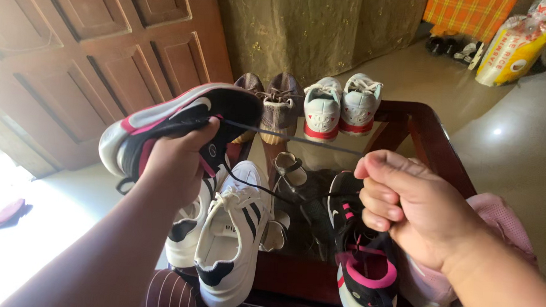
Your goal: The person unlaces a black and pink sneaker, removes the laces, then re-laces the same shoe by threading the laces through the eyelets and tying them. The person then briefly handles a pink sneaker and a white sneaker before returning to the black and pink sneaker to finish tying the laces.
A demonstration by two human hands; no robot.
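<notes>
The tabletop (436,148) is dark polished wood around reflective glass. At 10 o'clock stands a matt carved wooden door (87,47); at 12, olive cloth curtain (315,26). At 2 o'clock, the floor (519,140) shines smooth.

Harsh daylight blows out the lower left of the frame — the centre sits dimmer, sharp enough; edges bend slightly, wide-angle.

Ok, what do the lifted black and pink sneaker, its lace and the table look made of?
The black and pink sneaker in the left hand looks synthetic, with a smooth white rubbery sole. The thin black lace pulled by the right hand looks like woven cord. The table seems glossy dark-red wood with a reflective glass top.
</notes>
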